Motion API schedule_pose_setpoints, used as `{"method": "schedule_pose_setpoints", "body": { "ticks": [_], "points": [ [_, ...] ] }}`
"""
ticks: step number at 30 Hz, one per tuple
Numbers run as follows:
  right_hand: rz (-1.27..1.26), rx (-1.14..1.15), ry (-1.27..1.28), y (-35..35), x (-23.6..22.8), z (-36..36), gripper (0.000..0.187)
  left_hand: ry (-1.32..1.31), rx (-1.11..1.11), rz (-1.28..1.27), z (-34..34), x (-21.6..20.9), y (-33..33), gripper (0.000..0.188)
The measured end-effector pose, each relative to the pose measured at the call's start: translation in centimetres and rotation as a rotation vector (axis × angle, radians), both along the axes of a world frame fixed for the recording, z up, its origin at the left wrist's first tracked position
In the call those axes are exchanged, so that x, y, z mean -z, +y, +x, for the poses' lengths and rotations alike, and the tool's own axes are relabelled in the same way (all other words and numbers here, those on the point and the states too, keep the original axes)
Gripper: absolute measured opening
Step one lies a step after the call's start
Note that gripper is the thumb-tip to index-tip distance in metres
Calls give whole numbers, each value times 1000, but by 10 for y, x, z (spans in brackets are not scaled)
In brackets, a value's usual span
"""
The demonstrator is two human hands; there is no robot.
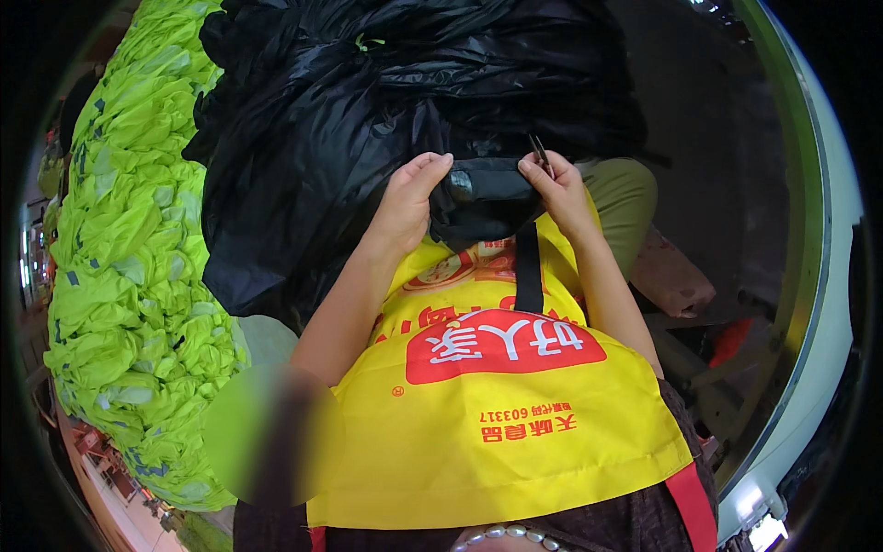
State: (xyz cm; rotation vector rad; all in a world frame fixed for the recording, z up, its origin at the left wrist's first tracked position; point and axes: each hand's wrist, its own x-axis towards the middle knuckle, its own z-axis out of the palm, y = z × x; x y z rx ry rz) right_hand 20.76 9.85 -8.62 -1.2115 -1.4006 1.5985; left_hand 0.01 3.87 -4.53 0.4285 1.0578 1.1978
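Observation:
A piece of thin black fabric is stretched between my two hands above my lap. My left hand is closed, pinching its left edge between thumb and fingers. On the other side, my right hand grips the fabric's right edge with the thumb on top. Slim dark blades, looking like a pair of thread snips, stick up from the right hand's fingers; their handle is hidden in the palm. A small shiny patch shows on the fabric near my left thumb.
A large heap of black fabric spreads beyond and left of my hands. Farther left lies a long pile of bright yellow-green fabric. I wear a yellow apron. A pale curved edge runs along the right, with a brownish bag-like thing nearer.

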Motion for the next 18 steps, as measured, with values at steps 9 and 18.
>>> {"method": "schedule_pose_setpoints", "body": {
  "ticks": [9, 18],
  "points": [
    [561, -55, -202, -23, -57, -29, 24, 86, 49, 57, 10, -7, 1, 10],
    [664, -100, -370, -21, -68, -30, 18, 318, 173, 84, 14, -12, 3, 11]
  ]
}}
